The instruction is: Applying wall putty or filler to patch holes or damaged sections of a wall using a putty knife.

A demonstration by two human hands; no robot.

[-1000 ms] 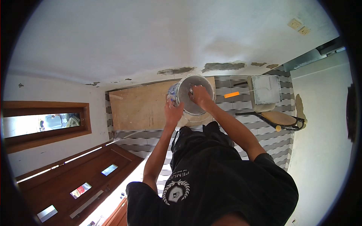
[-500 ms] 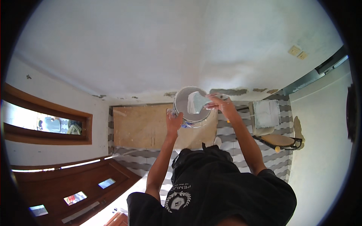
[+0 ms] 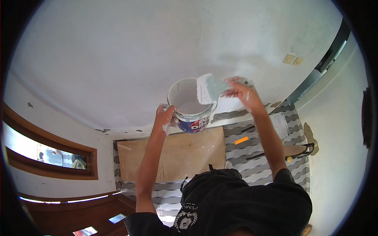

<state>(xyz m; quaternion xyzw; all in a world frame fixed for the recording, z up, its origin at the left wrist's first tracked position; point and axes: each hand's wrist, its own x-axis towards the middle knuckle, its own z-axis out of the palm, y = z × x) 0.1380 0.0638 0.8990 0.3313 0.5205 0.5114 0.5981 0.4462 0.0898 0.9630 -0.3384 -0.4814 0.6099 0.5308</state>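
A white paint bucket [image 3: 193, 122] with a blue and red label is held up in front of the wall, its mouth tilted so that the whitish inside shows. My left hand [image 3: 165, 117] is closed on the left side of its rim. In my right hand [image 3: 241, 92] is a wide flat paintbrush [image 3: 215, 87], gripped by its pale green handle. White paint coats the brush's broad end, which hangs over the bucket's right rim; I cannot tell whether the two touch. White smears mark the fingers of both hands.
Ahead rises a whitish wall [image 3: 130, 51] with sockets [image 3: 289, 59] at right and patches of bare plaster low down. A tan board [image 3: 138, 157] lies on the patterned floor. Around the right forearm are an orange object [image 3: 241, 140], a whitish panel [image 3: 280, 124] and a chair [image 3: 295, 150].
Both hands have risen toward the wall. The bucket has gone up and a little left, tilting so its label shows. The brush has moved up from over the bucket's mouth to its right rim.
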